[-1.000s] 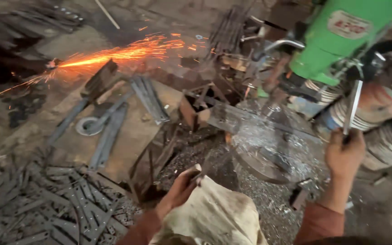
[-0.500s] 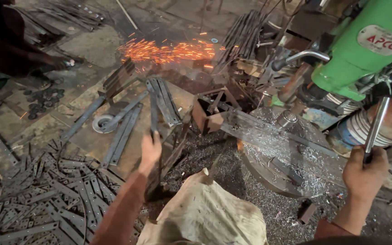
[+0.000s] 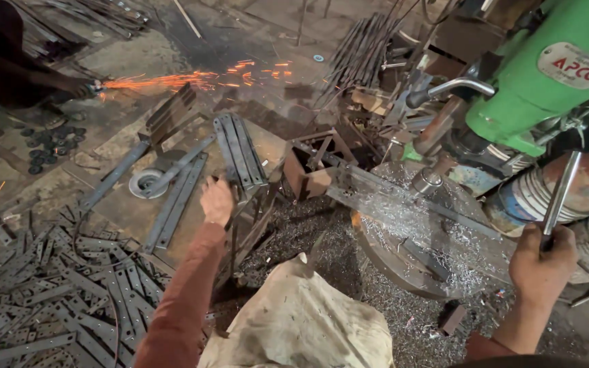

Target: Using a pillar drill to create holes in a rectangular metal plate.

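Your left hand (image 3: 217,202) is stretched forward and to the left, arm nearly straight, and rests at the near end of the bundle of flat steel strips (image 3: 240,151) stacked on a low metal stand (image 3: 250,218). The strips lie directly ahead of the hand, their long axis running away from you and leaning slightly left. The fingers curl toward the strip ends; whether they are clamped on a strip cannot be told from this view.

Your right hand (image 3: 543,255) is clenched around the lower end of the drill press feed lever (image 3: 562,192), forearm upright. The lever rises toward the green drill press head (image 3: 547,82). The round drill table (image 3: 417,238), covered in bright swarf, sits between your hands. The left hand is the nearer one to the strips; the right is well apart from them.
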